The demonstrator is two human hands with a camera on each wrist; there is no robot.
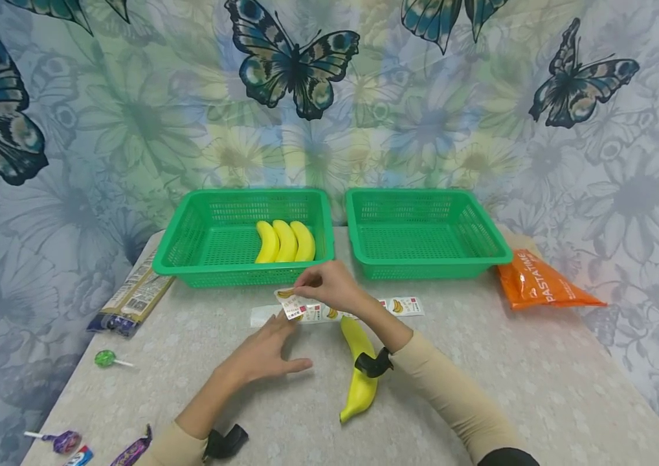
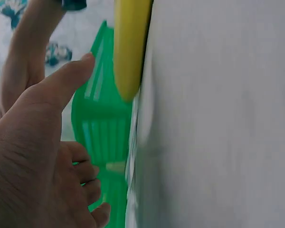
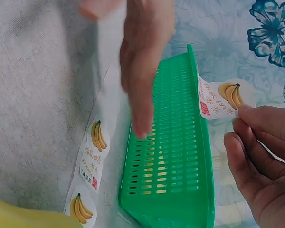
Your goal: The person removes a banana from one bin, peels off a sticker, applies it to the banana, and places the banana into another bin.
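Pinching 1 banana sticker (image 1: 291,305), the right hand (image 1: 333,287) hovers.

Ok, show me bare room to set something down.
Free: the floor of the right green plastic basket; pale tabletop between the orange plastic bag and the beige right sleeve. Crowded: around the white banana-sticker strip, where the left hand, right hand and long yellow banana cluster.

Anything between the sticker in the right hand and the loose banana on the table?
Nothing visible blocks the sticker. The sticker strip lies flat by the far end of the banana; the left hand is left of it. In the head view, a black wrist strap overlaps part of the banana.
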